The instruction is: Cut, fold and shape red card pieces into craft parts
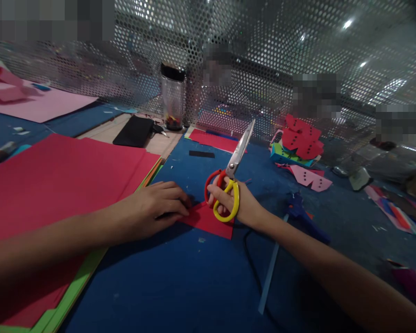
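My right hand is closed on a pair of scissors with red and yellow handles, fingers through the loops, blades pointing up and away. A small red paper piece lies on the blue table under both hands. My left hand rests on the left edge of that piece, fingers curled flat and pressing it down.
A stack of red and green sheets lies at the left. A black pouch and a clear jar stand at the back by the perforated metal wall. Red and pink cutouts and a blue glue gun lie at the right.
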The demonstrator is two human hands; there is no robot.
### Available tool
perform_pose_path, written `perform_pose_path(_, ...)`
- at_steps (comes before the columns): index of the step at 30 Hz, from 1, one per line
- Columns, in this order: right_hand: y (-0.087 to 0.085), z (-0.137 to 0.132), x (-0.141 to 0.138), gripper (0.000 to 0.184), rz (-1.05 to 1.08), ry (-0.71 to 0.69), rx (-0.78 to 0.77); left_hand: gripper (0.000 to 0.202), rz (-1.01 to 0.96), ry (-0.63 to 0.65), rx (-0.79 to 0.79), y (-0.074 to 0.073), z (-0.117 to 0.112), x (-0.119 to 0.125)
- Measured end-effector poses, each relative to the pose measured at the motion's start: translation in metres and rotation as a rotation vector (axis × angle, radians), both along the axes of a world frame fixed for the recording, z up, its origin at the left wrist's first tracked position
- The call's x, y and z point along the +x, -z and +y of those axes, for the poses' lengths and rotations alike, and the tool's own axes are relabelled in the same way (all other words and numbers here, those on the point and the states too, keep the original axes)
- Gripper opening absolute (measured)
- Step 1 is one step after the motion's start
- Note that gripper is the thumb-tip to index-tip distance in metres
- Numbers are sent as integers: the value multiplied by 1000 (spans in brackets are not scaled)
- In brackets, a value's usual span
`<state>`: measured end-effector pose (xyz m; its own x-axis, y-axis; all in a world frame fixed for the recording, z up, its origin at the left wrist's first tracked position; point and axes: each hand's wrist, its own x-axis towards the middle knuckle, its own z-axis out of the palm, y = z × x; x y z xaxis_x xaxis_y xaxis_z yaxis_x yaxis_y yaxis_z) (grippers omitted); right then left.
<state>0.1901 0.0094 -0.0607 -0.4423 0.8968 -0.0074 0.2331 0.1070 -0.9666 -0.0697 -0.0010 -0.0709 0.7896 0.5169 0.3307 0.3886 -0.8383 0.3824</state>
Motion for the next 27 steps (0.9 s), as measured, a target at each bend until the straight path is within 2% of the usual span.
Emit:
perform_pose_path(7, -2, -6, -14, 29, 1, -83, -18, 21, -7, 3, 11, 0, -1, 0)
perform_pose_path(16, -4, -2, -11, 32, -21, -20, -2, 17, -64, 5, 14, 2, 1, 0)
perform_pose_path(22, 1, -6, -20, 30, 22, -86, -33, 17, -67, 1, -2, 2, 1, -1)
perform_pose_path(27, 0, 0, -9, 32, -29, -56, -12, 16, -72, 15, -5, 3, 2, -1)
